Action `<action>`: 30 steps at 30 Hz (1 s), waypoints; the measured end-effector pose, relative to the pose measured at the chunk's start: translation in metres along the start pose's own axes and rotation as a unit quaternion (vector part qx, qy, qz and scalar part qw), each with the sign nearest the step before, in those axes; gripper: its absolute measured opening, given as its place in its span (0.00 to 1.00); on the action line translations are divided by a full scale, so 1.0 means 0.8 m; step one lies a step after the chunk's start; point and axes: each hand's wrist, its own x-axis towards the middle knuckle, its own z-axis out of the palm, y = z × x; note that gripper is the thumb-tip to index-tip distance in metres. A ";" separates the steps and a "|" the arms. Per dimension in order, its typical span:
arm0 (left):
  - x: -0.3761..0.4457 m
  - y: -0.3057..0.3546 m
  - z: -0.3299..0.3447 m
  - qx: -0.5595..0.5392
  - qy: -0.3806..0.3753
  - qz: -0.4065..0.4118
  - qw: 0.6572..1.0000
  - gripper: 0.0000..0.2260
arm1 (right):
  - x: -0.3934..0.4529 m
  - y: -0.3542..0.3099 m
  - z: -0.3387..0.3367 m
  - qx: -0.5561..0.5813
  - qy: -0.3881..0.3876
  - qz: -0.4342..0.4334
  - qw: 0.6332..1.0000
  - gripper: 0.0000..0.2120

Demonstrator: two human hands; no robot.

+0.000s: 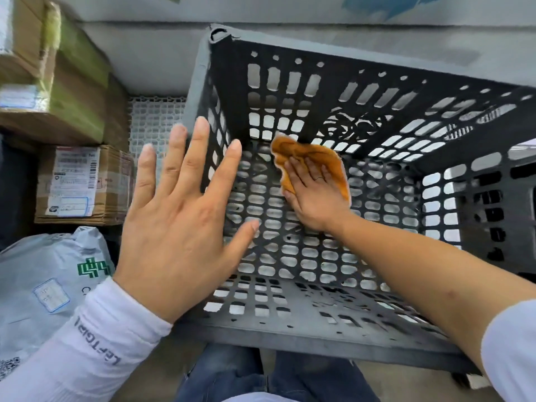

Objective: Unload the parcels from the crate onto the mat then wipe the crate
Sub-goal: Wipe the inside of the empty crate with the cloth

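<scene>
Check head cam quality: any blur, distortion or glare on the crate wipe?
Head view: wide-angle bowing on the crate rim and walls; cardboard parcels at top left smeared; left hand and right hand on the orange cloth reasonably sharp; bright backlight through the crate holes, no harsh glare.

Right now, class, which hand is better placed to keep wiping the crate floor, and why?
The right hand: it lies flat on the orange cloth on the crate floor. The left hand is open above the left wall, holding nothing.
</scene>
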 end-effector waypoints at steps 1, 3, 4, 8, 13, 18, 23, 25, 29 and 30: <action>0.011 0.003 0.000 -0.001 0.006 0.004 1.000 0.40 | -0.006 0.011 -0.002 -0.004 -0.003 0.004 1.000 0.33; 0.035 0.008 -0.002 -0.001 0.014 0.012 1.000 0.39 | -0.017 0.030 -0.002 -0.001 -0.004 0.016 1.000 0.34; 0.047 0.010 -0.002 -0.002 0.015 0.014 1.000 0.40 | -0.023 0.038 -0.002 -0.004 -0.004 0.019 1.000 0.35; 0.091 0.016 -0.006 0.003 0.005 0.018 1.000 0.41 | -0.044 0.068 -0.002 -0.003 -0.020 0.044 0.999 0.35; 0.141 0.024 -0.005 0.025 0.005 0.030 0.999 0.41 | -0.069 0.091 -0.005 -0.018 -0.033 0.074 0.997 0.34; 0.171 0.025 0.001 0.034 0.038 0.059 0.997 0.40 | -0.089 0.112 -0.013 0.007 -0.058 0.144 0.988 0.36; 0.172 0.033 0.012 -0.008 0.090 0.051 0.995 0.43 | -0.112 0.146 -0.021 0.002 -0.067 0.229 0.971 0.39; 0.173 0.035 0.015 -0.011 0.096 0.043 0.994 0.44 | -0.108 0.147 -0.024 0.015 -0.062 0.266 0.962 0.39; 0.173 0.036 0.019 -0.008 0.103 0.045 0.994 0.44 | -0.074 0.116 -0.021 0.057 -0.052 0.307 0.948 0.37; 0.173 0.036 0.019 -0.007 0.105 0.045 0.993 0.44 | -0.066 0.107 -0.019 0.068 -0.042 0.315 0.946 0.36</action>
